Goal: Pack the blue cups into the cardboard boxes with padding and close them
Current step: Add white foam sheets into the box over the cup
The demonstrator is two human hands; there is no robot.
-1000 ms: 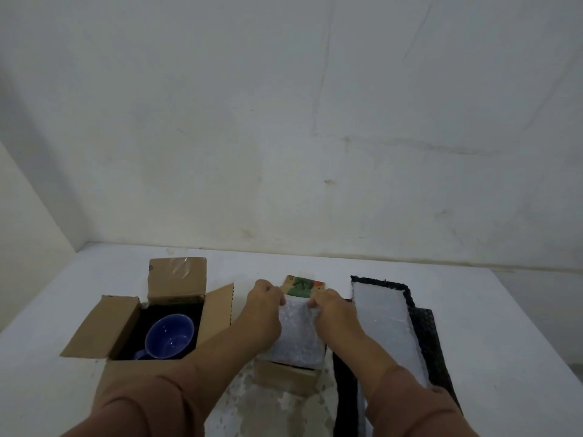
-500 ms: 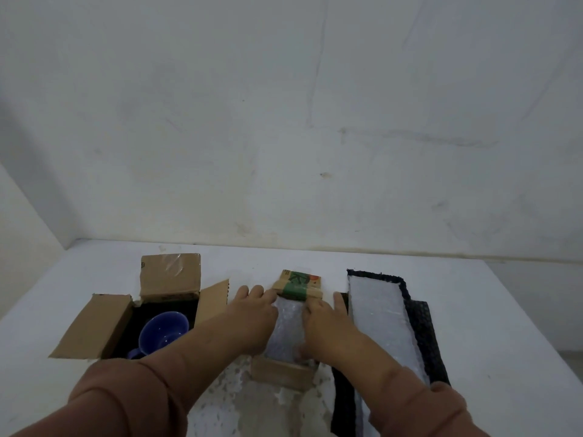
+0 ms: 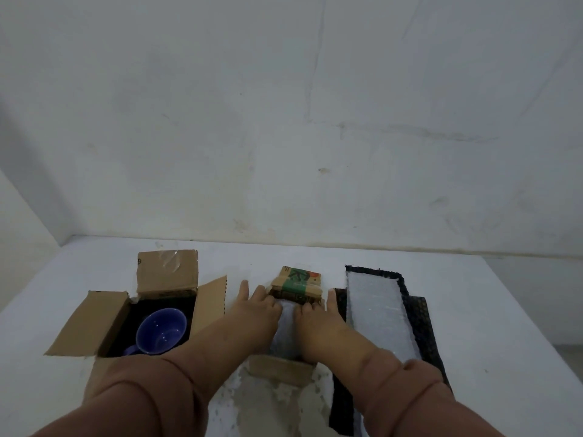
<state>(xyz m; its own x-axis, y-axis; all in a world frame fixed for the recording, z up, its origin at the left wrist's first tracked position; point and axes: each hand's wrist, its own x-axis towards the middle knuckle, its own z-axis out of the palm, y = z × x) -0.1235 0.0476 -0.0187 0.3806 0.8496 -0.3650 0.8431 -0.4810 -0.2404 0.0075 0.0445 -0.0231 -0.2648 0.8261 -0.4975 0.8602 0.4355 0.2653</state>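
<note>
Cardboard box [image 3: 282, 370], lower-middle frame, long axis away from me: my left hand [image 3: 257, 310], right hand [image 3: 318, 315] side by side above it, flat-fingered, pressing padding [image 3: 285, 332] in.

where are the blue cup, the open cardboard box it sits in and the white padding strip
blue cup [image 3: 161, 331]: head view, inner bowl.
open cardboard box [image 3: 167, 271]: head view, far flap.
white padding strip [image 3: 378, 310]: head view, middle of its top.

Bare room: stained wall [image 3: 284, 121], white table [image 3: 504, 310]
</note>
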